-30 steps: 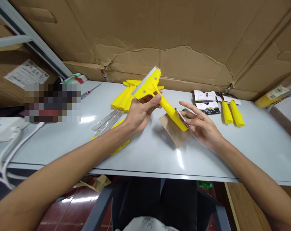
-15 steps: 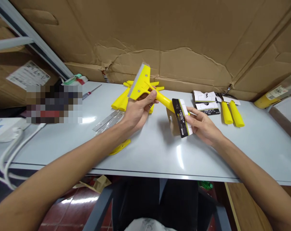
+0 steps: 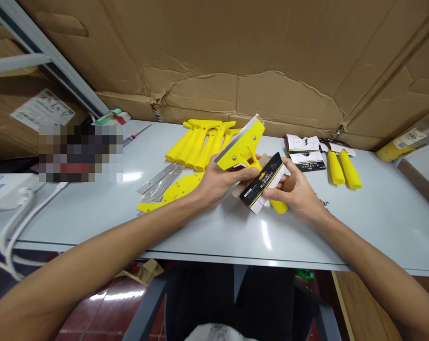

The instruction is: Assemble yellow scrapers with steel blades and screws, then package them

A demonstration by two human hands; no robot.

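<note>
A yellow scraper (image 3: 243, 142) with a metal blade along its edge is tilted in front of me, gripped just below its head by my left hand (image 3: 223, 182). Around its handle sits a folded black and white card (image 3: 262, 183), which my right hand (image 3: 295, 192) pinches at its right side. The handle's yellow end sticks out below the card. Several yellow handles (image 3: 196, 144) lie in a row behind my left hand. Beside them are clear-wrapped metal blades (image 3: 161, 182) and flat yellow plates (image 3: 181, 188).
Two scrapers with yellow handles (image 3: 350, 169) and cards (image 3: 307, 160) lie at the back right. Small screws (image 3: 323, 201) are near my right wrist. Cardboard (image 3: 289, 99) stands behind the table (image 3: 214, 237). White cables (image 3: 17, 222) hang at the left.
The card has moved up the handle towards the scraper head and turned. Both hands are closer together; my left hand and the scraper head have shifted right and down.
</note>
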